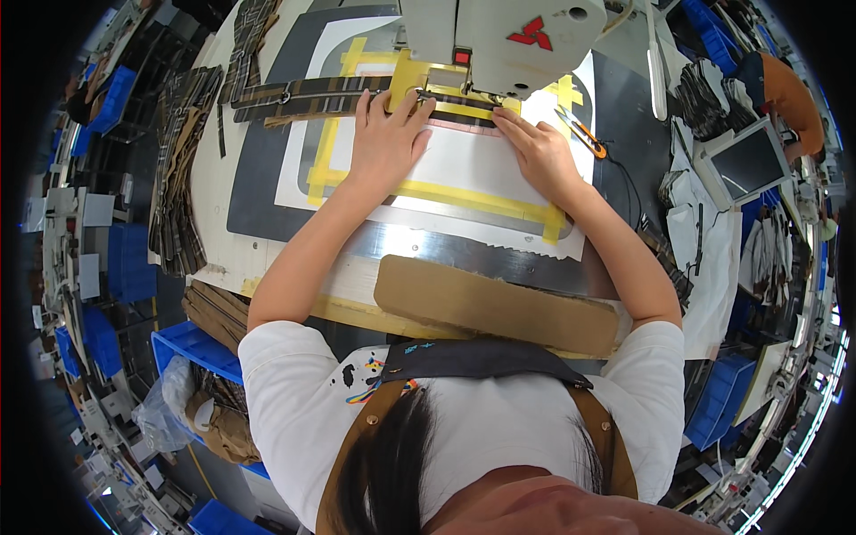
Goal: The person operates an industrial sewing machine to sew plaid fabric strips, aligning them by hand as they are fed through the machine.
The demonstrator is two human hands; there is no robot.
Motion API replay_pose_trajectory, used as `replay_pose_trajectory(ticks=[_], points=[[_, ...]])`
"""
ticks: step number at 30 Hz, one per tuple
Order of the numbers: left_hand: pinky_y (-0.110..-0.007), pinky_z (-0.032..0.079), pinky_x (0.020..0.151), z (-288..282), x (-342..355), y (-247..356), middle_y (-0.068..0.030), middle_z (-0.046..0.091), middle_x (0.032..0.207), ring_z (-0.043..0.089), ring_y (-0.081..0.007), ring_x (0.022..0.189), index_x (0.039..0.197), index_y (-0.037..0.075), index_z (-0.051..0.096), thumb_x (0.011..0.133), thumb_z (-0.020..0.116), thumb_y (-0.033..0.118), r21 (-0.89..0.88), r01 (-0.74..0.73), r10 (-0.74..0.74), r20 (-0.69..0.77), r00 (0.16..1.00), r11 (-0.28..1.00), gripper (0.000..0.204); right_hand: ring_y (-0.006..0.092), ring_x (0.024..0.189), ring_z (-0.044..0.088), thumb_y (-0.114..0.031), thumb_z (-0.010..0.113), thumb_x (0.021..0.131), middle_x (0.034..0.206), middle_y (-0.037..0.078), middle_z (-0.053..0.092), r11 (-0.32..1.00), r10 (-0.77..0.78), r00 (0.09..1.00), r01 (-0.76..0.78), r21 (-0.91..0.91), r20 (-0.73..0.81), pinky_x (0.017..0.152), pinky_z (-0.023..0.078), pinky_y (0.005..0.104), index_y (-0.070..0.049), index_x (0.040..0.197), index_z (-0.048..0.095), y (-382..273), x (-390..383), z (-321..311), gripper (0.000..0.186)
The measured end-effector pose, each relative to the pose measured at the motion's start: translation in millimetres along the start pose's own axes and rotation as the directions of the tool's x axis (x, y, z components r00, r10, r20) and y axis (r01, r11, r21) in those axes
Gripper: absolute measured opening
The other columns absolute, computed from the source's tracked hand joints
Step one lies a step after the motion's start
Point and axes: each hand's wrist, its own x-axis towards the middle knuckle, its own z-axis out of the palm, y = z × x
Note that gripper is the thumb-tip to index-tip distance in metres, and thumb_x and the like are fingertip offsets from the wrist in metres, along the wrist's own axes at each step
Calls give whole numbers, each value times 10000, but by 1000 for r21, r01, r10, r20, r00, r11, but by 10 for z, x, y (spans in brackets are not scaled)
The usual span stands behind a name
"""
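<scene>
A strip of dark plaid fabric [325, 92] runs from the left under a yellow clamp frame [403, 76] at the sewing machine's head [499, 40]. Spread over the strip and the frame's left part, my left hand [385, 143] lies open with its fingertips pressing down. My right hand [542, 159] rests at the frame's right end, its fingers stretched toward the strip's edge; nothing shows held in it. Beneath both hands is a white sheet edged with yellow tape [473, 194]. The needle area is partly hidden by the machine head and fingers.
Orange-handled snips [588, 143] lie right of my right hand. Plaid pieces [183, 169] hang in a stack at the left. A brown padded board [495, 303] spans the table's front edge. A monitor [744, 165] and a person in orange [789, 102] are at the far right.
</scene>
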Motion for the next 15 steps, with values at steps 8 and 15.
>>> replay_pose_trajectory(ticks=[8, 15], points=[[-595, 236, 1250, 0, 7, 22, -71, 604, 1474, 509, -365, 1361, 1481, 224, 615, 995, 651, 330, 19, 22, -23, 44, 999, 1000, 498, 263, 708, 636, 28, 666, 854, 1435, 42, 687, 1000, -3, 1000, 3, 2, 14, 768, 564, 345, -29, 1339, 689, 22, -12, -28, 489], [-622, 242, 1233, 107, 156, 383, -93, 569, 1501, 474, -397, 1372, 1491, 181, 602, 998, 662, 419, -90, -22, 26, 38, 999, 996, 551, 241, 691, 618, 50, 636, 842, 1450, 21, 674, 998, -4, 999, 2, -56, -33, 756, 540, 320, -57, 1378, 669, 297, -336, -232, 548]])
